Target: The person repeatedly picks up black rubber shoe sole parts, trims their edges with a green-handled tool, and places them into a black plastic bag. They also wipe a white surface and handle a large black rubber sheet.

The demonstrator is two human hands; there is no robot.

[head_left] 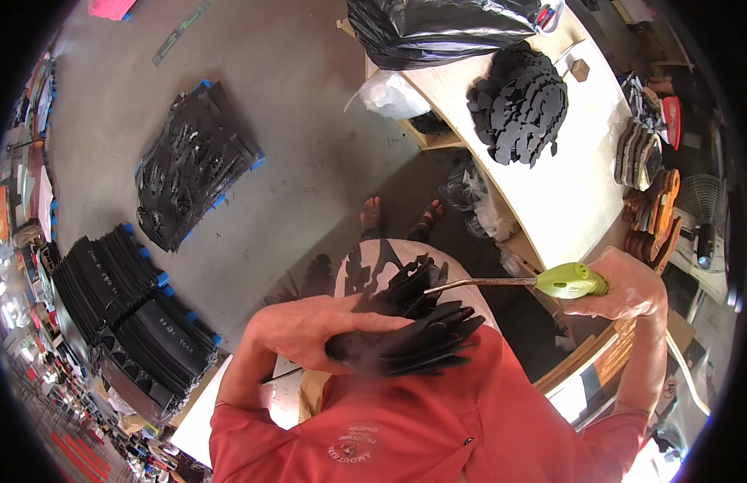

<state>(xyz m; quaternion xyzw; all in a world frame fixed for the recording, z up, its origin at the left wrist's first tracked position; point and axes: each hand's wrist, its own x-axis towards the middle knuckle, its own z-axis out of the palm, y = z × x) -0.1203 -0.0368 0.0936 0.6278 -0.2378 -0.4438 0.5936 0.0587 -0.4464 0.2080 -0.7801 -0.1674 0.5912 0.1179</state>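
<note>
Bundle of black pieces (413, 340) is clasped in left hand (313, 328); right of it, right hand (629, 286) grips green-handled tool (563, 281).

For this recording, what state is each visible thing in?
Black cut pieces: held, fanned out
Green-handled tool: held, tip toward the pieces
Left grip: closed on the pieces
Right grip: closed around the tool
Black plastic bag: crumpled
Black cutout pile: heaped
Black sheets: stacked
Caged fan: cannot tell if running
</note>
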